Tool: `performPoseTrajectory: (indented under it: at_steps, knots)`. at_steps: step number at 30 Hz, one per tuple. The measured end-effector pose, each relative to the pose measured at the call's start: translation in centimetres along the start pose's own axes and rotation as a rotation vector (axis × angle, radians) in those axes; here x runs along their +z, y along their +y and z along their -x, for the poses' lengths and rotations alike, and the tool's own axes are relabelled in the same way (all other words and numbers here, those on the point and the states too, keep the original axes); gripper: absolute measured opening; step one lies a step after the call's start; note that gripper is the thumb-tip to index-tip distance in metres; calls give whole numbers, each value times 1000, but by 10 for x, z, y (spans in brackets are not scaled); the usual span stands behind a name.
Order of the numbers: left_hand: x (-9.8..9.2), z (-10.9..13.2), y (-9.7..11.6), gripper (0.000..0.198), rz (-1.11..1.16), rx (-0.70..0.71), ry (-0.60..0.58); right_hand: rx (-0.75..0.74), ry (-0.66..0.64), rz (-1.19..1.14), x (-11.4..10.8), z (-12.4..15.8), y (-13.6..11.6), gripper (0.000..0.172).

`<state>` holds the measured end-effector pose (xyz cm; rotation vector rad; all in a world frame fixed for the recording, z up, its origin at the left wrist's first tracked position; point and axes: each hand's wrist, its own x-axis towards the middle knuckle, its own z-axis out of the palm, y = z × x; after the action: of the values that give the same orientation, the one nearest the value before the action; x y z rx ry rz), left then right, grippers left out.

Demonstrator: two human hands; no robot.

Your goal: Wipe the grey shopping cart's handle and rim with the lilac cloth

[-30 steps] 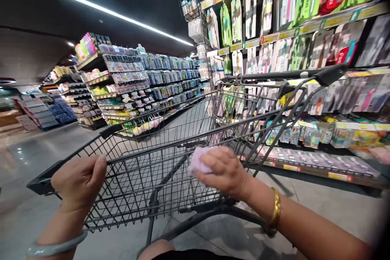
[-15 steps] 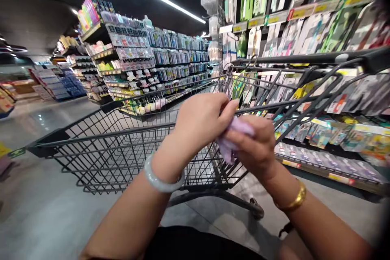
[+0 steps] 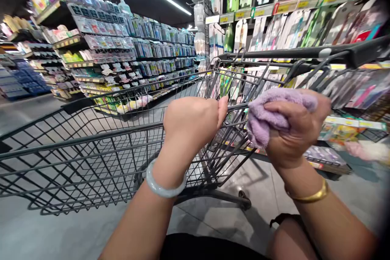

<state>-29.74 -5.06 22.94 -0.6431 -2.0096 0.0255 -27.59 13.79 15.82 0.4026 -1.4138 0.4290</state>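
My left hand is closed over the top side rail of a black wire shopping cart, its fingers curled out of sight beneath it. A pale bangle circles that wrist. To the right, my right hand grips a crumpled, fluffy purple cloth. The cloth bunches out between the fingers and overlaps the rail near the handle end; whether it touches the metal I cannot tell. A gold bracelet is on the right wrist.
The cart handle crosses at upper right, before a shelf rack of packaged brushes. Another stocked shelf unit stands across the aisle at left. A cart wheel rests on the grey tiled floor.
My right hand has moved right with the purple cloth, away from my left hand, and more of the cloth shows. The view has swung slightly right.
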Motion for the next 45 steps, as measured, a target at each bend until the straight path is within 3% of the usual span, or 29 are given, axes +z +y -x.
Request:
performPoseTrajectory:
  at_steps: [2,4,6,8,11,13,16,19,21,28,30,33,35,37,41,43,45]
  knots:
    - [1,2,-1,66,-6,4,33,-20,-47,32,-1,8,-2,23]
    - [3,3,-2,65,-4,5,46,-194,-236,-12,2,24,-11,25]
    - [4,4,-4,65,16,0,29,-313,-336,-76,5,30,-17,22]
    - [5,5,-7,66,56,-9,7,-263,-292,-84,6,22,-17,18]
    - [5,7,-14,67,110,-27,-22,-25,-178,-6,9,0,-11,12]
    - [6,8,-19,67,111,-39,-35,30,-132,17,16,0,-15,12]
    - [6,12,-27,69,63,-65,-31,-129,-140,-23,32,36,-37,14]
    - [7,15,-34,69,30,-84,-5,-357,-307,-66,46,82,-62,10]
    - [9,17,-38,68,36,-80,9,-420,-373,-86,49,92,-68,7]
    - [15,21,-47,68,31,-114,36,-167,-129,-71,39,39,-38,29]
    - [16,22,-48,68,27,-105,49,-180,-141,-63,42,50,-47,24]
    - [16,21,-47,66,34,-94,82,-320,-314,-83,51,83,-74,5]
    - [16,20,-46,66,39,-91,100,-379,-408,-88,54,91,-84,5]
    - [15,20,-45,65,38,-87,105,-346,-377,-91,52,79,-79,7]
    - [15,20,-42,64,41,-85,82,-87,-207,-21,45,37,-56,14]
    - [15,21,-40,63,36,-80,84,-37,-203,9,46,40,-59,13]
    - [16,21,-39,62,20,-72,94,-103,-245,-25,52,65,-73,12]
